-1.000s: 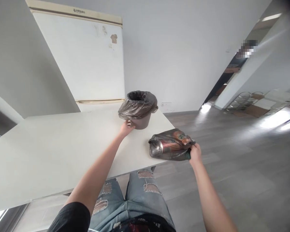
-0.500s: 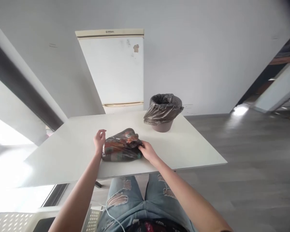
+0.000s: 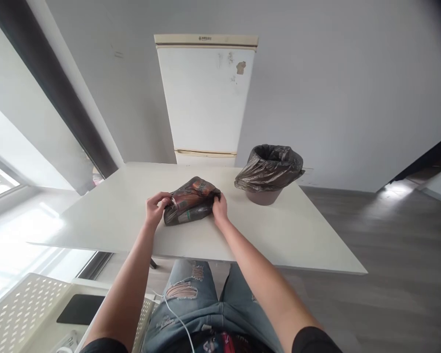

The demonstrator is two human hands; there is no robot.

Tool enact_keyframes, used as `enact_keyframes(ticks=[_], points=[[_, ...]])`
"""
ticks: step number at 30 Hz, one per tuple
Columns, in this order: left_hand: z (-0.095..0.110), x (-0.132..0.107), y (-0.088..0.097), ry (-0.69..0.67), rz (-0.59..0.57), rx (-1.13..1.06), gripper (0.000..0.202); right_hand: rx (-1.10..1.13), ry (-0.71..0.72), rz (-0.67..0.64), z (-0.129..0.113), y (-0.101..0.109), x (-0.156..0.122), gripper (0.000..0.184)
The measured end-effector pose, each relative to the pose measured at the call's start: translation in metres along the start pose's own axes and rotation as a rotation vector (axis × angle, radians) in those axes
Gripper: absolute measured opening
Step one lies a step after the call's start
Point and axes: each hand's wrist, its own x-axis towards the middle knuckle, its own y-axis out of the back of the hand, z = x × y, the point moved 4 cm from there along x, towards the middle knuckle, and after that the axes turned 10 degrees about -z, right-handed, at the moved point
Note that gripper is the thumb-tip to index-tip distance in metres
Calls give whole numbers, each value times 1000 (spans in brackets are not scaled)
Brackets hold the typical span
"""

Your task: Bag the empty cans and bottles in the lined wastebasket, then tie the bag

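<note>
A filled, see-through dark plastic bag (image 3: 191,201) with red and brown packaging inside lies on the white table (image 3: 279,235). My left hand (image 3: 155,208) grips its left end with curled fingers. My right hand (image 3: 219,207) clasps its right end. To the right stands a small brown bin (image 3: 269,169) lined with a dark bag, apart from both hands.
A white fridge (image 3: 206,98) stands against the wall behind the table. A window and dark frame run along the left. A white perforated chair (image 3: 25,309) with a black object on it sits at the lower left. Grey wood floor lies to the right.
The bag moved from the table's right edge to its middle. My left hand left the bin and closed on the bag's left end. The view swung left.
</note>
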Motion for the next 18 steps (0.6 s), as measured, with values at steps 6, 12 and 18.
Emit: enact_keyframes(ticks=[6,12,18], points=[[-2,11,-20,-66,-221,185,47,75,72,-95,-9,19,5,47],[-11,13,-8,25,158,358,28,104,240,-572,-31,0,-20,33],[7,7,-22,-130,-30,308,26,109,338,-983,-25,-19,-34,53]])
